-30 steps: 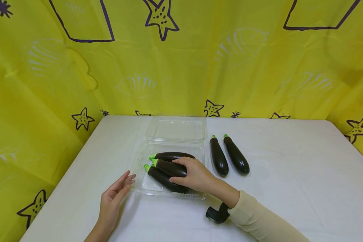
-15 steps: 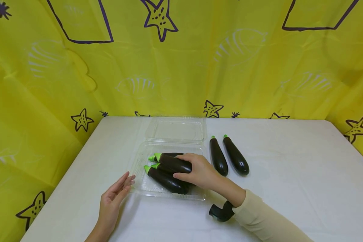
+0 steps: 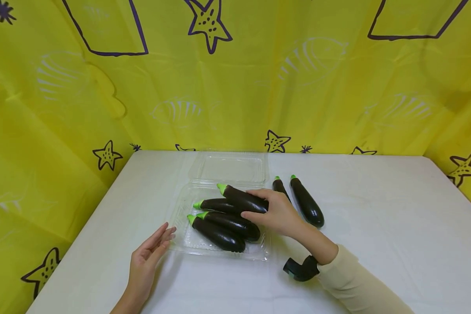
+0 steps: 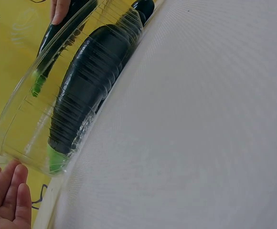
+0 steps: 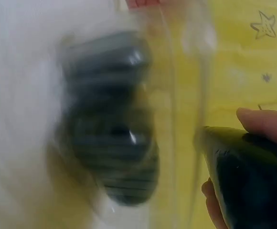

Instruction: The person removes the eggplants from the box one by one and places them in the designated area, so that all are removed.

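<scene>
My right hand [image 3: 278, 213] grips an eggplant [image 3: 243, 199] by its thick end, above the back right of a clear plastic clamshell box [image 3: 180, 242]. That eggplant's green stem points to the back left. Beneath it in the box lie a back eggplant [image 3: 217, 205], a middle one [image 3: 235, 224] and a front one [image 3: 217, 235], stems to the left. At the box's left edge is my left hand [image 3: 145, 261], fingers extended and holding nothing. In the left wrist view its fingers [image 4: 9, 191] are at the box corner; contact is hard to tell. The right wrist view is blurred.
Right of the box, one eggplant [image 3: 306, 200] lies on the white table [image 3: 377, 226], and another [image 3: 279, 186] is partly hidden by my right hand. The box's lid [image 3: 231, 168] is folded back. A yellow patterned curtain [image 3: 243, 87] hangs behind.
My right hand has lifted the eggplant from among the others, up and toward the back right. The middle eggplant in the box now shows fully. My left hand has stayed put.
</scene>
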`<state>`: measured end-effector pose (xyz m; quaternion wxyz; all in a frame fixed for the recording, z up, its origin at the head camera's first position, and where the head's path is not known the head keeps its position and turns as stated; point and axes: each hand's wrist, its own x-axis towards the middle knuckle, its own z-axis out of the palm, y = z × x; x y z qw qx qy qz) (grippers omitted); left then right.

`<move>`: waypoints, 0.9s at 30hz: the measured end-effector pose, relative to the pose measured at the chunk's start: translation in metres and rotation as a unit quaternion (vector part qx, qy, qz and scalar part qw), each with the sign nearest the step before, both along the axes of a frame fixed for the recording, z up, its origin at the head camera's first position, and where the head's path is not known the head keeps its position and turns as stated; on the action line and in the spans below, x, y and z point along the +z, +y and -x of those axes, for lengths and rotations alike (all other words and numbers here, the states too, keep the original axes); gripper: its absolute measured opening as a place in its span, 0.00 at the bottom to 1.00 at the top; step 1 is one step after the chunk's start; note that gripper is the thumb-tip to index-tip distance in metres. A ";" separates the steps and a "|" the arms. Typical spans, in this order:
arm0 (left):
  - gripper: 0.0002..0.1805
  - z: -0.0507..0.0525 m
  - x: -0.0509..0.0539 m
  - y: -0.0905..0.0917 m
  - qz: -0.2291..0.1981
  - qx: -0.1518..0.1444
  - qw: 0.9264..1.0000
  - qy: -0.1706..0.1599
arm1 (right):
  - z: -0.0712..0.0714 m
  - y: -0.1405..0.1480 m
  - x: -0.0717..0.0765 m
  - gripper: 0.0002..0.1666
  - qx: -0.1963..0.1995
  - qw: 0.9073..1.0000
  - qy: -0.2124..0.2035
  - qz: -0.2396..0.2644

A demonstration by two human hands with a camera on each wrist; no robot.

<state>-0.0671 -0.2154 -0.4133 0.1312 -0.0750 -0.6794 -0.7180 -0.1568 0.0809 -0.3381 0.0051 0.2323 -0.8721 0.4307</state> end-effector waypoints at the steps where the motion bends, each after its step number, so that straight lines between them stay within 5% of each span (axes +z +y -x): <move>1: 0.22 0.000 0.000 0.000 -0.001 -0.001 1.000 0.002 | 0.001 0.003 0.001 0.31 -0.005 1.000 -0.003 0.005; 27: 0.21 0.001 -0.001 0.000 -0.006 -0.009 1.000 0.016 | 0.008 0.060 0.003 0.32 -0.121 0.992 -0.043 0.002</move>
